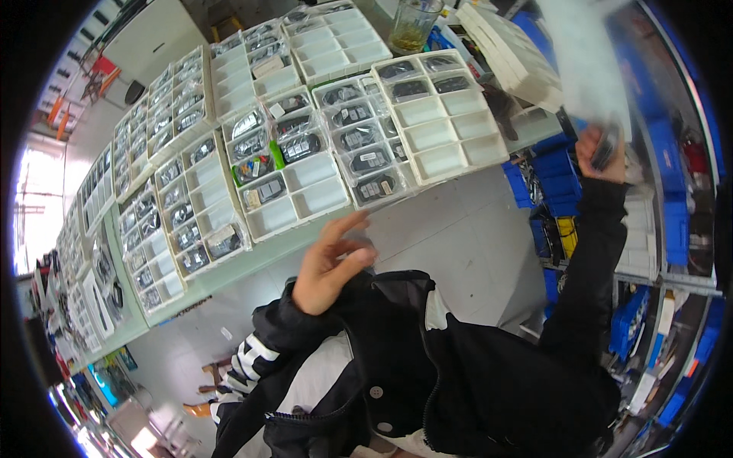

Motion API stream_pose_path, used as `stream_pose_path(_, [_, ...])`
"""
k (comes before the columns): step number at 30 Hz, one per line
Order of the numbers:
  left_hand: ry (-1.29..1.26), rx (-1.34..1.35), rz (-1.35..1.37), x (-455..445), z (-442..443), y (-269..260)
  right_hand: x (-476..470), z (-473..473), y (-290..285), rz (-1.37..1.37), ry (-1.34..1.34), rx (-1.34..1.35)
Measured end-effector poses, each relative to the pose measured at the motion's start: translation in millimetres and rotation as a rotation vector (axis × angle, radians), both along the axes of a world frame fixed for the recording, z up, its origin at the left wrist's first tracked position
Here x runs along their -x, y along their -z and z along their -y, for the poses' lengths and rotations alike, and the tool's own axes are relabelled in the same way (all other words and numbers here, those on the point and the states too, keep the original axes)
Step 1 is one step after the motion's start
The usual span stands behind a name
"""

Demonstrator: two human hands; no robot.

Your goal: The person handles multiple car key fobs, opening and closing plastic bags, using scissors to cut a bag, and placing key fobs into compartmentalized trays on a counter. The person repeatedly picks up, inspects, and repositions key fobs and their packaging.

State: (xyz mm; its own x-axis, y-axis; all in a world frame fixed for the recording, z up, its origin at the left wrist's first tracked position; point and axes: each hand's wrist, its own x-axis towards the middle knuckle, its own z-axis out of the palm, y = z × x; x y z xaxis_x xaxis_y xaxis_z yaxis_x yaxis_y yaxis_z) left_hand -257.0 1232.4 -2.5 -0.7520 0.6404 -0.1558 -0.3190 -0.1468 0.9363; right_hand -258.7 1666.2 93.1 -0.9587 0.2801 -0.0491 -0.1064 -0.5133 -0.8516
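Observation:
My left hand point(335, 260) is raised in front of my chest near the table's edge, fingers apart and holding nothing. On the right, my right hand point(600, 151) is closed around a small dark object point(606, 147), blurred by motion. A whitish translucent plastic bag point(592, 68) shows just above that hand; whether the hand holds it too, I cannot tell. Nearest the hands, a white compartment tray point(426, 131) has bagged dark key-fob-like devices point(409, 89) in its upper cells. The tray beside it point(358, 203) holds more bagged devices point(369, 159).
More divided trays point(269, 220) cover the glass-topped table point(134, 306) leftward. A glass with liquid point(413, 28) stands at the back beside stacked white trays point(509, 57). Blue bins point(552, 172) and metal shelving point(681, 280) line the right side.

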Motion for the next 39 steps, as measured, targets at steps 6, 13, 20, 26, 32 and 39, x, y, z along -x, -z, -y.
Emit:
stream_pose_path(6, [-0.307, 0.140, 0.180, -25, 31, 23, 69, -74, 42, 0.142, -0.133, 0.345])
stream_pose_path(13, [-0.456, 0.205, 0.193, -39, 29, 24, 57, -55, 49, 0.361, -0.380, 0.269])
stream_pose_path(20, [-0.165, 0.139, 0.148, -19, 0, 10, 6, 112, 90, 0.375, -0.294, -0.397])
stream_pose_path(26, [-0.270, 0.003, 0.160, -7, -31, 3, -4, 261, 102, 0.161, -0.291, -0.372])
stream_pose_path(32, [-0.633, -0.116, 0.381, -4, 3, 3, 3, 293, 107, 0.343, -0.485, -0.043])
stream_pose_path(39, [-0.720, -0.226, 0.318, -7, 67, 3, 4, 349, 112, 0.289, -0.387, 0.007])
